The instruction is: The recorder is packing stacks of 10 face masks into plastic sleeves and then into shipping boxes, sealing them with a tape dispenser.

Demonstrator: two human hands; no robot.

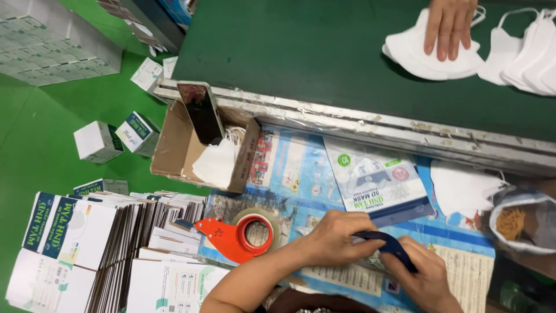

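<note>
While the green belt [301, 52] fills the top of my view, it carries white masks [431, 55] in at least two fanned piles, and another person's hand [449, 26] lies flat on the left pile, seemingly to hold it in place. Below the belt's metal edge [370, 119], the surface [289, 168] is covered with printed paper. To my left, flat cartons [110, 249] stand on edge in dense rows, packed so they stay upright and within reach; I cannot count them. Three made-up small boxes [98, 141] lie scattered on the green floor [35, 133]. One brown cardboard box [202, 150] sits against the belt edge, with a phone [201, 111] propped upright in it and a few masks inside. One printed pouch [379, 182] lies flat mid-surface, and one loose mask pile [463, 188] rests beside a clear bag [521, 220] of rubber bands. One orange tape dispenser [237, 235] sits close by my left forearm. My left hand [336, 237] and right hand [425, 275] both close their grip on a dark blue strip [391, 246] at the near edge, the left pinching one end, the right wrapped about the other, so it is held taut between them.
</note>
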